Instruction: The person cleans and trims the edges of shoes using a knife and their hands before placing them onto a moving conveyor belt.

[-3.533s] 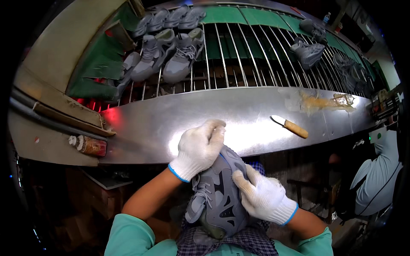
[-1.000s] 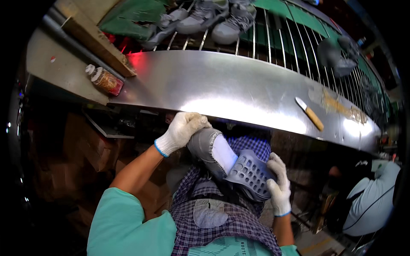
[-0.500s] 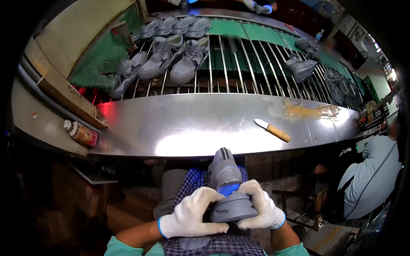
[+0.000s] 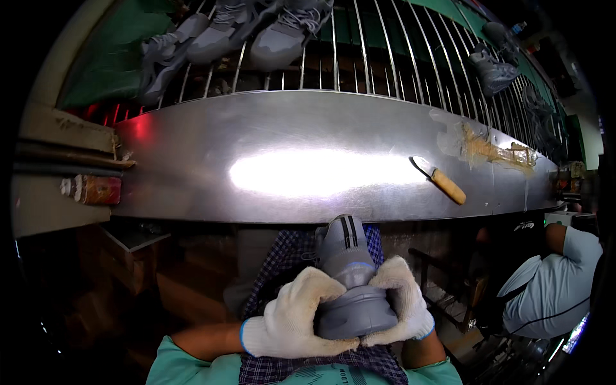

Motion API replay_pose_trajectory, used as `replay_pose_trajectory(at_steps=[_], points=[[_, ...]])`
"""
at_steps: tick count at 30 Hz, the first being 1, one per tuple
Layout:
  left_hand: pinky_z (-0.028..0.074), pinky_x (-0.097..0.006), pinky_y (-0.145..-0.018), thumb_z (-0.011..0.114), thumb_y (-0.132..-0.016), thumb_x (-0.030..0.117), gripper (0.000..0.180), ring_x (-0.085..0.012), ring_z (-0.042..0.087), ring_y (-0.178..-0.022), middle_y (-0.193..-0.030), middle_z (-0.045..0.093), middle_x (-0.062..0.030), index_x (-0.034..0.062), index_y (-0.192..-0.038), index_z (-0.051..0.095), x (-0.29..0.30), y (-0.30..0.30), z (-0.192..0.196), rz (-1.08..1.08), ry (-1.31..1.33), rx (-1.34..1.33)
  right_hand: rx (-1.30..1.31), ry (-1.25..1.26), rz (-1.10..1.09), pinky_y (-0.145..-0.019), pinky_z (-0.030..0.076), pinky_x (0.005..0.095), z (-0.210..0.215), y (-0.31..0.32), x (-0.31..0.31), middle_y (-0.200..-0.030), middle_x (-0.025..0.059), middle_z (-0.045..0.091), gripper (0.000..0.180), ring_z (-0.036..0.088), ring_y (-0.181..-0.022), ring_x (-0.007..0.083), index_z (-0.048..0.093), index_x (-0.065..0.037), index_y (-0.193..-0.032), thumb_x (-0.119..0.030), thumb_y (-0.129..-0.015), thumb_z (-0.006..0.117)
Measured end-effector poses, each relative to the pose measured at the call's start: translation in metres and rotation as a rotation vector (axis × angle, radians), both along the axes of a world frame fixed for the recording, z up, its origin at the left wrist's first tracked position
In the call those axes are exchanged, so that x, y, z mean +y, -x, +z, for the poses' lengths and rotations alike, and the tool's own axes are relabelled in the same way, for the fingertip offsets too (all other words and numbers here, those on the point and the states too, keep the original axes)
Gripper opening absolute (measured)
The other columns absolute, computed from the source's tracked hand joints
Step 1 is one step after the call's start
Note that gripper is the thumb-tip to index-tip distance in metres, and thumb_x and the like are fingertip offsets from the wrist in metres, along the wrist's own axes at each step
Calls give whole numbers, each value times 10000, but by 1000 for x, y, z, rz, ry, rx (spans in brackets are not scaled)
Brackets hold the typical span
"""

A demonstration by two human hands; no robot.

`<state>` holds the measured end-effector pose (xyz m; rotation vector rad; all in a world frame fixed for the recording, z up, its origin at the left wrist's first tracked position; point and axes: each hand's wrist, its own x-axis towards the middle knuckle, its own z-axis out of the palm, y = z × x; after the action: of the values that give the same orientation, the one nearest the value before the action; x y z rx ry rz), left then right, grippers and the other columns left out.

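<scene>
One grey sole (image 4: 357, 316) is gripped between the curled fingers of left hand (image 4: 292, 314) and right hand (image 4: 405, 301), against one grey shoe upper (image 4: 345, 251).

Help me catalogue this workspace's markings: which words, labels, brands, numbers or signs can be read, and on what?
Teal shirt: dark printed lettering, partly legible; I won't copy it.
Red bottle: any print too small and blurred.
White marking on something dark, right: unreadable.

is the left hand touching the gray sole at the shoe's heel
Touching: the head view shows the gloved left hand curled around the left side of the gray sole, with no gap between them.
</scene>
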<state>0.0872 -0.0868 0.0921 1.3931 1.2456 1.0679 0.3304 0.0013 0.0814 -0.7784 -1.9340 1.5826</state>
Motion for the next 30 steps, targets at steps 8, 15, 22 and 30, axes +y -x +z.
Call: replay_pose_trajectory(at_steps=[8, 15, 22, 30], points=[[573, -367, -627, 1023, -670, 402, 685, -255, 688, -809, -982, 663, -138, -19, -1068, 657, 20, 13, -3, 23, 96, -21, -73, 26, 94, -804, 527, 400, 3, 12, 31, -1094, 139, 702, 871, 623, -959, 283, 643, -9, -1194, -469, -593, 1075], [554, -357, -583, 1033, -660, 402, 669, -238, 679, -757, -963, 663, -130, 2, -1036, 650, 20, 9, -6, 75, 94, -42, -48, 111, 111, -767, 540, 395, 0, 14, 37, -1064, 128, 691, 871, 624, -933, 266, 633, -19, -1187, -502, -607, 1069], [513, -272, -669, 1048, -655, 395, 1052, -125, 525, -773, -1147, 525, -133, -22, -1411, 445, 13, 11, -18, 70, 48, -73, -281, -6, 229, -776, 558, 364, 18, 14, 49, -1078, 148, 682, 995, 638, -918, 252, 589, 1, -1290, -594, -625, 1029], [557, -270, -748, 876, -894, 289, 748, -106, 586, -785, -1169, 639, -106, -22, -1491, 551, 27, 59, -25, 247, 62, 197, -681, 287, 261, -1061, 575, 374, -34, -14, -4, -1385, 185, 683, 1076, 697, -1240, 280, 529, -5, -1531, -496, -701, 1008]])
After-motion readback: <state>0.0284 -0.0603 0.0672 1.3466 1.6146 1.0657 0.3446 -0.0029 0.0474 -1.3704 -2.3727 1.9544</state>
